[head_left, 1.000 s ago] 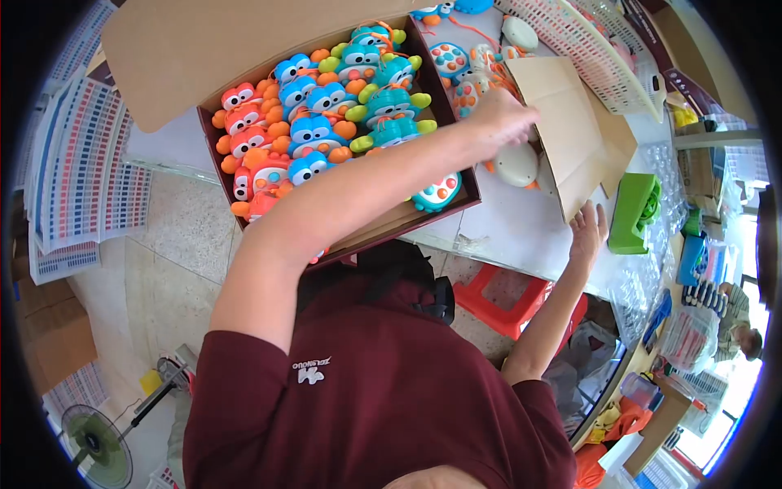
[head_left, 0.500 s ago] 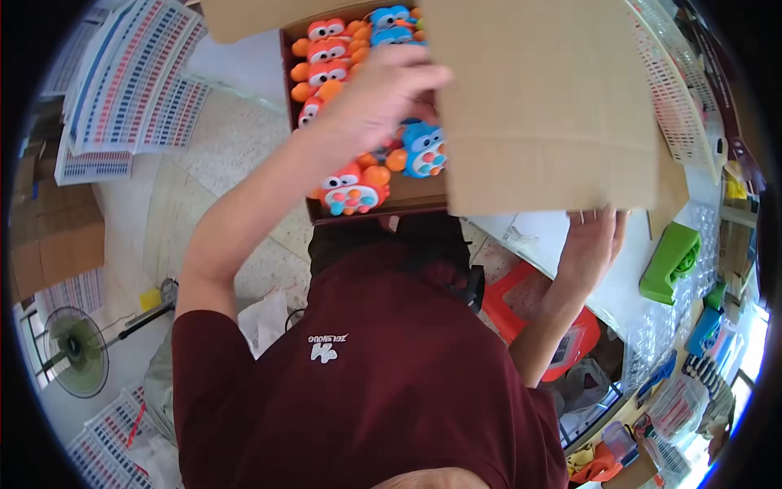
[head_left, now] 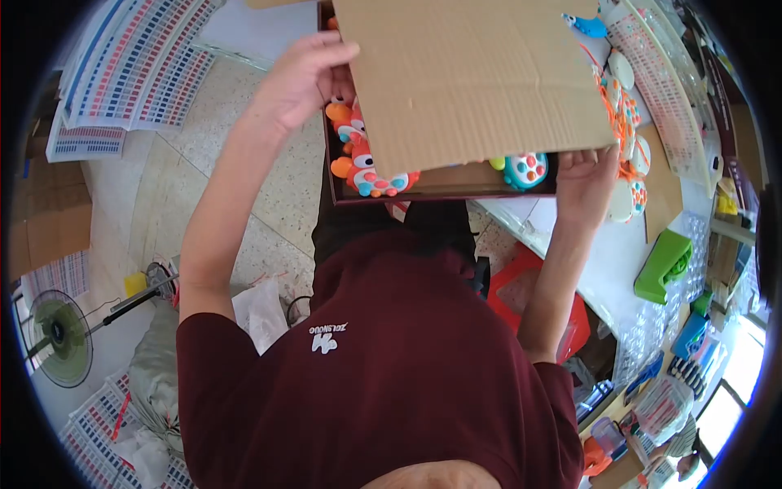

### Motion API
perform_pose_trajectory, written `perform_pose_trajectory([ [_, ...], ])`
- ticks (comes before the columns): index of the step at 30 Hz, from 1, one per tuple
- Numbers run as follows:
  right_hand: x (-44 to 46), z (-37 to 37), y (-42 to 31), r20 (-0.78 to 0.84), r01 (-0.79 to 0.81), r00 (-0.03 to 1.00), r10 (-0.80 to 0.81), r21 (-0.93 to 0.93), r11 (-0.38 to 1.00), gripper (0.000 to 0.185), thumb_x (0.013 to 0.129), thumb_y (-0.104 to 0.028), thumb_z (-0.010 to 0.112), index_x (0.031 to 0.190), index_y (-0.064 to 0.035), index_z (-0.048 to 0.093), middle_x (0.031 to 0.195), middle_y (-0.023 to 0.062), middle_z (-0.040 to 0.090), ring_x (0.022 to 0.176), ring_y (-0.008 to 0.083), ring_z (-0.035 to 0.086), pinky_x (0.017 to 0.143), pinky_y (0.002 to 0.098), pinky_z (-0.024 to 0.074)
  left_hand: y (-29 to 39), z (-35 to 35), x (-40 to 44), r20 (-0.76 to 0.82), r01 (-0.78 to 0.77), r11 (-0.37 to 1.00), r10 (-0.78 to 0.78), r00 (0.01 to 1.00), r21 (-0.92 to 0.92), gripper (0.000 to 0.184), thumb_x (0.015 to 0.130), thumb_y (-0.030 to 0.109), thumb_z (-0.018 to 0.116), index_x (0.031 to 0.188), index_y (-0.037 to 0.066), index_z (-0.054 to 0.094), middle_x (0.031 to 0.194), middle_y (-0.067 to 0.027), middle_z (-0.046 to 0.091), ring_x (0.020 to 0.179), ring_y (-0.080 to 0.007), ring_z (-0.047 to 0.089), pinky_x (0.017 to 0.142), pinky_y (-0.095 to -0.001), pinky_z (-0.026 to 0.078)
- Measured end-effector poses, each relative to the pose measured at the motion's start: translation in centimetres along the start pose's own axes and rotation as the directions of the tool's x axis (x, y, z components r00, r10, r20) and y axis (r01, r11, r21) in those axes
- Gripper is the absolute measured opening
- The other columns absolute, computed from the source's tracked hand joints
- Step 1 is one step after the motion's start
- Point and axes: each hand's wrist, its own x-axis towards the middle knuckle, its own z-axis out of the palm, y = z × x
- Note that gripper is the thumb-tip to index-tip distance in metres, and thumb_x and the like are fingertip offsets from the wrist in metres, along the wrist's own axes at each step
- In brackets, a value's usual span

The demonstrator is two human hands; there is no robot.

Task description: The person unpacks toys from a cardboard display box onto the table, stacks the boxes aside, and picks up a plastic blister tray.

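A flat brown cardboard sheet (head_left: 481,81) lies slightly tilted over a dark red box (head_left: 448,196), covering most of what is inside. My left hand (head_left: 305,81) is at the sheet's left edge, thumb on top and the other fingers curled beneath. At the near right corner, my right hand (head_left: 585,181) grips the sheet's edge from below. Red-orange animal toys with big eyes, such as the red toy (head_left: 371,173), show at the box's left side. A teal toy (head_left: 525,169) with coloured buttons peeks out at the near right. Other toys are hidden underneath.
More toys with orange cords (head_left: 627,122) lie on the white table to the right, by a white perforated basket (head_left: 660,73). A green object (head_left: 668,265) sits nearer me. Printed sheets (head_left: 138,65) are stacked at left, above a cardboard box (head_left: 53,216) and a fan (head_left: 61,338).
The cardboard sheet has moved left across the box, hiding most of the toys and exposing others at right. My left hand went from above the toys to the sheet's left edge.
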Motion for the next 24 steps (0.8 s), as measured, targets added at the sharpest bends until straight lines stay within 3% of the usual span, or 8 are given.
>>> perform_pose_trajectory([
  [1,0.7,-1.1,-0.1,0.339,-0.031,0.94,-0.038,0.195,0.98,0.028,0.092,-0.014,0.048,0.115,0.0008,0.051,0.107,0.0101,0.058,0.088,0.0159,0.059,0.071,0.0276,0.0491,1.0,-0.3,-0.2,0.035,-0.08,0.997,0.08,0.996,0.012,0.021,0.087,0.02,0.056,0.099,0.003,0.06,0.085,-0.0034,0.063,0.07,-0.0129,0.06,0.06,-0.0271,0.047],
  [2,0.5,-2.3,-0.1,0.321,-0.022,0.946,-0.041,0.19,0.981,0.028,0.092,-0.014,0.048,0.115,0.0008,0.051,0.107,0.0101,0.058,0.088,0.0159,0.059,0.071,0.0276,0.0491,1.8,-0.7,-0.4,0.072,-0.164,0.986,0.162,0.984,0.021,0.022,0.087,0.02,0.056,0.1,0.003,0.059,0.088,-0.003,0.063,0.072,-0.013,0.06,0.063,-0.0281,0.047],
  [3,-0.3,-0.6,-0.2,0.242,0.123,0.969,-0.055,-0.277,0.953,0.027,0.092,-0.013,0.049,0.113,0.0022,0.053,0.105,0.0095,0.06,0.085,0.0151,0.059,0.071,0.0265,0.0486,2.4,-1.6,-0.8,0.045,-0.189,0.981,0.19,0.981,-0.037,0.024,0.088,0.019,0.055,0.104,0.001,0.058,0.094,-0.004,0.063,0.084,-0.0137,0.058,0.073,-0.0292,0.045],
  [4,-0.8,0.5,0.0,0.174,0.195,0.98,-0.102,-0.687,0.7,0.026,0.091,-0.012,0.049,0.111,0.0037,0.055,0.103,0.009,0.061,0.082,0.0144,0.059,0.071,0.0254,0.0482,3.1,-2.5,-1.3,0.016,-0.217,0.972,0.22,0.975,-0.092,0.027,0.088,0.017,0.054,0.109,0.0,0.057,0.101,-0.0051,0.062,0.095,-0.0143,0.057,0.084,-0.0302,0.043],
  [8,-1.8,0.0,0.8,0.614,0.605,0.786,-0.063,-0.787,-0.124,0.032,0.079,-0.01,0.065,0.109,-0.0029,0.058,0.105,0.0114,0.06,0.086,0.0215,0.06,0.076,0.0301,0.0474,5.1,-5.9,-4.5,-0.18,-0.388,0.913,0.364,0.914,-0.128,0.025,0.088,0.012,0.054,0.11,-0.001,0.056,0.104,-0.0055,0.062,0.095,-0.014,0.056,0.085,-0.0294,0.042],
  [13,-2.2,-1.2,0.6,0.477,0.475,0.879,-0.003,-0.875,-0.099,0.037,0.075,-0.013,0.069,0.109,-0.0042,0.058,0.109,0.0135,0.058,0.097,0.0281,0.057,0.083,0.0345,0.0455,5.9,-9.0,-9.1,-0.435,-0.508,0.855,0.42,0.796,-0.105,0.028,0.089,0.007,0.05,0.115,-0.001,0.053,0.114,-0.0078,0.058,0.106,-0.0174,0.054,0.093,-0.0329,0.04],
  [20,-3.4,1.2,2.4,0.458,0.455,0.889,0.03,-0.888,0.062,0.044,0.072,-0.009,0.072,0.112,-0.0034,0.056,0.116,0.0141,0.054,0.105,0.0302,0.053,0.086,0.0385,0.0448,3.1,-12.0,-11.6,-0.411,-0.533,0.783,0.391,0.824,-0.323,0.033,0.09,0.008,0.048,0.122,0.0,0.047,0.119,-0.0093,0.056,0.111,-0.0195,0.052,0.096,-0.0375,0.04],
  [24,-2.8,3.8,3.7,0.683,0.683,0.73,0.011,-0.73,0.02,0.049,0.071,-0.012,0.072,0.116,-0.004,0.054,0.121,0.015,0.051,0.111,0.0331,0.049,0.092,0.0412,0.0414,1.1,-12.3,-11.8,-0.322,-0.526,0.758,0.424,0.846,-0.386,0.032,0.092,0.009,0.046,0.122,0.0,0.047,0.121,-0.0099,0.055,0.113,-0.0202,0.051,0.097,-0.0382,0.039],
])
